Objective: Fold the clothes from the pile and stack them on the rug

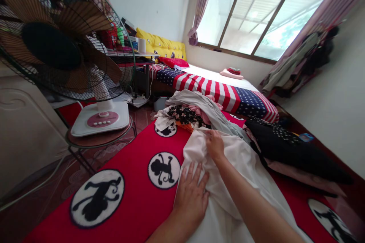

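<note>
White garment (248, 159) on the red blanket (137, 205), both hands on it.
Left hand (191, 195) flat and open, seemingly pinning the garment against sliding; right hand (214, 145) closed on a bunched fold (clothes pile (194, 112) just beyond).

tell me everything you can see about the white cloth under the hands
The white cloth is a plain, thin-looking fabric, soft and creased, with no print visible. It lies rumpled on the red blanket, running from the bottom edge to the pile of clothes. The left hand presses flat on its left edge; the right hand bunches a fold farther up. A black garment lies beside its right side.
</note>
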Demonstrator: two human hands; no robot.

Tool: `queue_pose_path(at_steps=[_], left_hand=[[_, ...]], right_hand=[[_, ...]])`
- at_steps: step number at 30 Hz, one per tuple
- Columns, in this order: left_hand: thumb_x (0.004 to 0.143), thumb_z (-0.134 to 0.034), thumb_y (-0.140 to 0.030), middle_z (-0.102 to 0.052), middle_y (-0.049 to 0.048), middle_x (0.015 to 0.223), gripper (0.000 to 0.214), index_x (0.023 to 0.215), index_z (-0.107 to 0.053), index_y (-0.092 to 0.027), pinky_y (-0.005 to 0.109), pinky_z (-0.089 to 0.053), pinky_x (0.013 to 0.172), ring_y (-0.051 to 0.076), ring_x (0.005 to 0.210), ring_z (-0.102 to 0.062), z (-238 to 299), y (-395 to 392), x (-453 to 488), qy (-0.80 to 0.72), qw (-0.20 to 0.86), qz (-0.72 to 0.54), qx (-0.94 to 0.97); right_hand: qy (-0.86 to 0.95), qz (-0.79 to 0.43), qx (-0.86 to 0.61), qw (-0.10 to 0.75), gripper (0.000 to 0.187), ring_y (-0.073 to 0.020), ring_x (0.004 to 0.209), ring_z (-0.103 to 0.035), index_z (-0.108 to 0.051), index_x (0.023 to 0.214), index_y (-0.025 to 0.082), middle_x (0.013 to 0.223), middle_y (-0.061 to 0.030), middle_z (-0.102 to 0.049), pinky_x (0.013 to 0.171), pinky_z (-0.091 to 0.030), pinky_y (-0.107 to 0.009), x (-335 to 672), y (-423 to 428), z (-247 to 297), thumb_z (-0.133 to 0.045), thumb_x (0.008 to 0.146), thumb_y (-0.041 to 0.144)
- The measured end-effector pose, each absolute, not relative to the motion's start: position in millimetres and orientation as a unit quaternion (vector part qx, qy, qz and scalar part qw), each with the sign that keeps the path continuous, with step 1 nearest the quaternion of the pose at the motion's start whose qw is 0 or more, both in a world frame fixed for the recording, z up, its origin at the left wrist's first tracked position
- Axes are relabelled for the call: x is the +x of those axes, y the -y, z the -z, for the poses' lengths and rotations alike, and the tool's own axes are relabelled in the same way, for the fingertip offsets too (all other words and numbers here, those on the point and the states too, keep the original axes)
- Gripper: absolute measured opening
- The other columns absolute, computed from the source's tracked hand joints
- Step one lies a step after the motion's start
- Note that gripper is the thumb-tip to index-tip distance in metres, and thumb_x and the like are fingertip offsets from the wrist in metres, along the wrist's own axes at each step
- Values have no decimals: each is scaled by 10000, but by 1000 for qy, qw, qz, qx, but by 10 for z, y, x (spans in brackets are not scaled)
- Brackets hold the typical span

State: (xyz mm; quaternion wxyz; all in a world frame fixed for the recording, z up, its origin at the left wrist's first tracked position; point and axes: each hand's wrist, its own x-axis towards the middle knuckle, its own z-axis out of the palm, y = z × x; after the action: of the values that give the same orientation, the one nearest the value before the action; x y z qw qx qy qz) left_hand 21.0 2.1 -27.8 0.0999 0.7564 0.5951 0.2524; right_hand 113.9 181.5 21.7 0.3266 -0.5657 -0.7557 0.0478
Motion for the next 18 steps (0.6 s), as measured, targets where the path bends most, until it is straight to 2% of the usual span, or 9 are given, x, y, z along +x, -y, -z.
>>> queue_pose_path(at_steps=[3, 5, 7, 10, 13, 16, 18], left_hand=[[904, -482, -369, -270, 57, 1567, 535, 1430, -422, -286, 578, -204, 1152, 332, 1446, -189, 262, -15, 211, -595, 98, -249, 758], [905, -479, -386, -274, 79, 1564, 547, 1434, -419, -258, 566, -194, 1157, 331, 1449, -178, 258, -15, 213, -595, 92, -248, 759], [908, -473, -401, -285, 92, 1559, 561, 1441, -407, -239, 550, -187, 1162, 321, 1452, -171, 258, -16, 217, -599, 87, -247, 757], [920, -457, -403, -284, 70, 1563, 537, 1439, -402, -280, 539, -178, 1162, 305, 1455, -167, 263, -15, 226, -603, 79, -245, 755], [925, -455, -398, -274, 53, 1568, 496, 1415, -431, -324, 535, -165, 1161, 298, 1456, -165, 265, -5, 230, -604, 72, -236, 758], [925, -459, -391, -288, 52, 1563, 487, 1406, -448, -315, 533, -166, 1157, 302, 1451, -178, 257, 12, 224, -607, 64, -224, 760], [929, -451, -384, -302, 48, 1557, 474, 1397, -464, -311, 536, -174, 1152, 309, 1446, -196, 243, 20, 215, -606, 54, -221, 762]], right_hand=[[815, -9, -491, 306, 345, -231, 1195, -502, -619, 1145, 194, 1246, -100, -606, 1054, -326, -373, 1186, -1434, -265, -400, 879, 209], [868, 16, -435, 237, 409, -236, 1335, -386, -555, 1289, 201, 1406, -89, -503, 1134, -211, -420, 1211, -1243, -210, -365, 938, 289], [895, 9, -423, 140, 491, -248, 1430, -228, -433, 1418, 215, 1528, -67, -342, 1155, -128, -492, 1234, -1181, -112, -328, 968, 381], [887, -31, -458, 46, 578, -239, 1469, -77, -219, 1516, 247, 1593, -33, -132, 1141, -118, -557, 1262, -1305, 28, -281, 979, 452], [865, -53, -497, 41, 603, -222, 1473, -7, -133, 1530, 258, 1601, -14, -47, 1143, -85, -567, 1255, -1496, 74, -261, 981, 471], [844, -91, -525, 55, 621, -255, 1472, 4, -177, 1524, 239, 1600, -25, -42, 1132, -58, -596, 1204, -1591, 4, -295, 972, 497], [839, -111, -530, 59, 651, -284, 1467, -61, -253, 1506, 239, 1595, -44, -112, 1125, -115, -595, 1183, -1583, -85, -373, 942, 540]])
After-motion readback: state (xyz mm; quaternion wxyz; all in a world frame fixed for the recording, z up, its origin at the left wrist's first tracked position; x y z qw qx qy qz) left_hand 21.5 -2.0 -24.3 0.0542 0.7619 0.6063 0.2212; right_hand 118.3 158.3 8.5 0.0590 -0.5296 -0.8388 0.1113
